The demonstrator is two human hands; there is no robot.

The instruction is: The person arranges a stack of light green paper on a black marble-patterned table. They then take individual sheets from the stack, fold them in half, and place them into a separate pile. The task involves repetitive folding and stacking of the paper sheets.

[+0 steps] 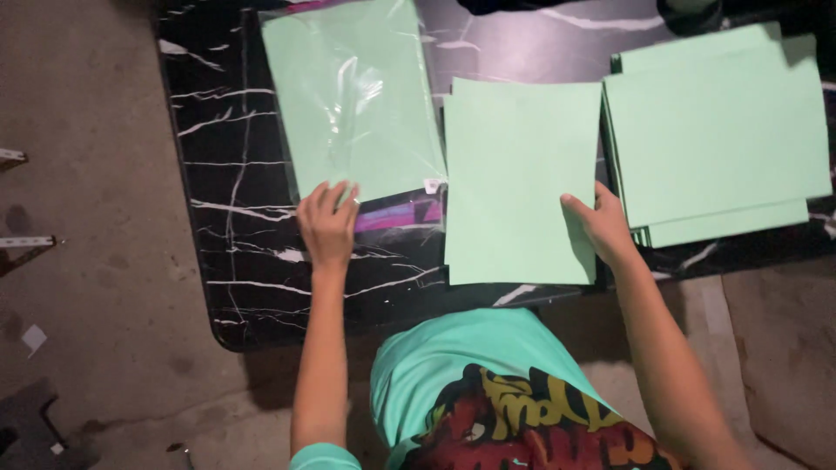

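Two hands at work: left hand [328, 224] lies flat, fingers spread, on plastic-wrapped green paper pack [353, 96]; right hand [599, 222] pinches loose green sheet [520, 178] (thumb on top) on black marbled surface [235, 218].

Makeshift paper-sorting spot on a bare concrete floor

A low black marble-patterned table [244, 261] at 12 o'clock stands on stained grey concrete floor [96, 261]; scrap of paper [33, 338] lies at 9 o'clock. Looks like a workshop or storeroom.

Dim, bluish light, glare streaks on the plastic sleeve [353, 96], dark murky corners, slightly soft focus
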